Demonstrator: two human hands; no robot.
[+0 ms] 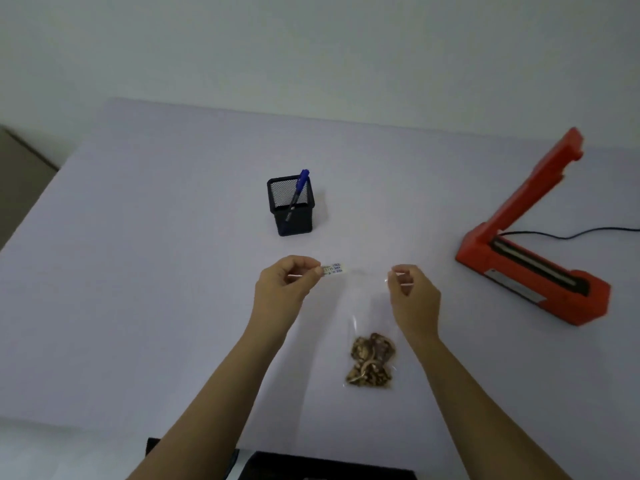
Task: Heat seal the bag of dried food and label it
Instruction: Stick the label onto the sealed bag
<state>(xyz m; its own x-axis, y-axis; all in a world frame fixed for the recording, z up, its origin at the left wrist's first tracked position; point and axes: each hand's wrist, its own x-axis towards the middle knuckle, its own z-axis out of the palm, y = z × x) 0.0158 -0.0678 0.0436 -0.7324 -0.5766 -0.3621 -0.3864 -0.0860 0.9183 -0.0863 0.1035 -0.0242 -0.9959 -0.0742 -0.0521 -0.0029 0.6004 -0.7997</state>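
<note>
Left hand [284, 283] and right hand [412, 295] pinch the top corners of a clear plastic bag of brown dried food [369, 358], centre frame; sealing at the open red heat sealer [540, 271], right, apparently still to come.

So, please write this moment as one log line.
left hand: pinches label | right hand: pinches bag top | sealer: open | pen: in holder

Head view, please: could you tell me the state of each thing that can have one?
sealer: arm raised, open.
bag: far corner pinched by right hand; food at near end; whether sealed, cannot tell.
label: pinched by left hand.
pen: leaning in holder.
holder: upright.
</note>
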